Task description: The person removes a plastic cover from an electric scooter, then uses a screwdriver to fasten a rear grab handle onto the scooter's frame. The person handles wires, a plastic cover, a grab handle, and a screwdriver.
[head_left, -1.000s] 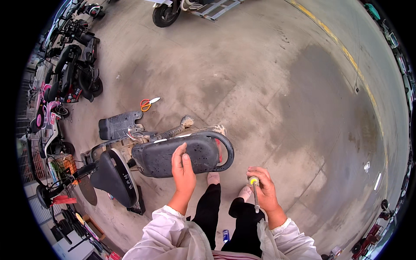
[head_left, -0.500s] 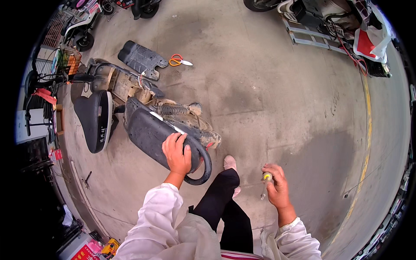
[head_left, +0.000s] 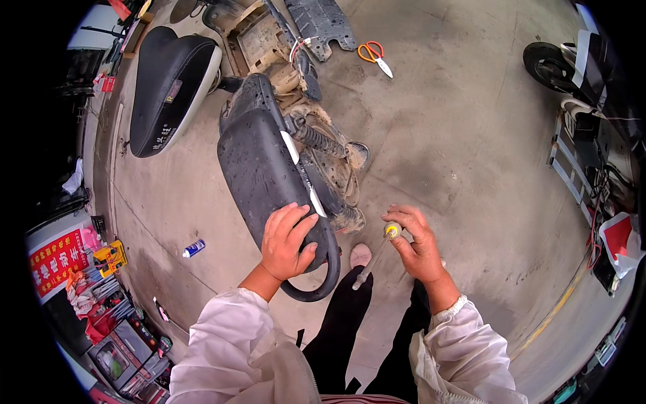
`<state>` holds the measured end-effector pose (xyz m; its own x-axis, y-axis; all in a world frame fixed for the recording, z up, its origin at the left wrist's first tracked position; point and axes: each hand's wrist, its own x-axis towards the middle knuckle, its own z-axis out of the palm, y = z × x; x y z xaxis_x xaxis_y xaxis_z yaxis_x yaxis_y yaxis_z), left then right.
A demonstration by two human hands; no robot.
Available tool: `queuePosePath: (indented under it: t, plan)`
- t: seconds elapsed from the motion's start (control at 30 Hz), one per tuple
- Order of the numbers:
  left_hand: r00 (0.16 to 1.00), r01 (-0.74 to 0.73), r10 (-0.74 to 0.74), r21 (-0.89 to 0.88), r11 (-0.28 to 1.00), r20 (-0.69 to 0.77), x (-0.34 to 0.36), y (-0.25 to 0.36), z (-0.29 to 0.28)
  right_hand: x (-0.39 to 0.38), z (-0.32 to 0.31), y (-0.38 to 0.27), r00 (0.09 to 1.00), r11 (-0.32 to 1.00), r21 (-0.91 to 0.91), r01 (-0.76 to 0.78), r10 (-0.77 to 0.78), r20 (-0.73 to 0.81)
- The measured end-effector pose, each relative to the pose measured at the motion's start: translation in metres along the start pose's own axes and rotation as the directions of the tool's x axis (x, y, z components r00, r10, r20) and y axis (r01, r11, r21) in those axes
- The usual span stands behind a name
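A dirty electric scooter, partly stripped, lies with its dark plastic rear body [head_left: 259,168] toward me. My left hand [head_left: 286,242] rests on the rear end of that body with fingers spread, beside the curved black grab rail [head_left: 330,276]. To its right, my right hand [head_left: 418,242] is closed around a screwdriver [head_left: 392,231] with a yellow-ended handle. Its pale shaft slants down over my leg, and the tip's shape is too blurred to tell. The black seat [head_left: 171,94] sticks out to the left. A muddy shock absorber [head_left: 319,140] shows along the scooter's right side.
Orange-handled scissors [head_left: 375,57] lie on the concrete near a dark plastic panel [head_left: 319,27]. A blue spray can [head_left: 194,248] lies at left. Another scooter's wheel [head_left: 548,67] and a metal rack [head_left: 572,168] stand at right. Goods and a red sign [head_left: 57,262] line the left.
The view has turned and come closer to the scooter's rear. My left hand stays on the rear body. My right hand, still holding the screwdriver, is now nearer the scooter.
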<state>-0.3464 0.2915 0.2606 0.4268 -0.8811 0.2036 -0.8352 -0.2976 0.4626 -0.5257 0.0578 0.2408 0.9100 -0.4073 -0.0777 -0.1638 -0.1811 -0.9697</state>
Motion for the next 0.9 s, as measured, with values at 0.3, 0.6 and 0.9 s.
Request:
queuePosePath:
  t: [0.3,0.6,0.9]
  plan:
    - [0.821,0.566,-0.563,0.248,0.786,-0.09,-0.016,0.075,-0.003,0.048,0.033,0.091,0.966,0.986,0.158,0.044,-0.082,0.246]
    - [0.701,0.629,-0.71,0.408,0.662,0.071,0.001,0.094,-0.004,0.065,0.034,0.191,0.895,0.97,0.214,0.114,-0.193,0.401]
    - [0.739,0.604,-0.63,0.65,0.461,-0.239,-0.025,0.093,0.035,0.117,0.056,0.255,0.709,0.873,0.324,0.365,-0.486,0.511]
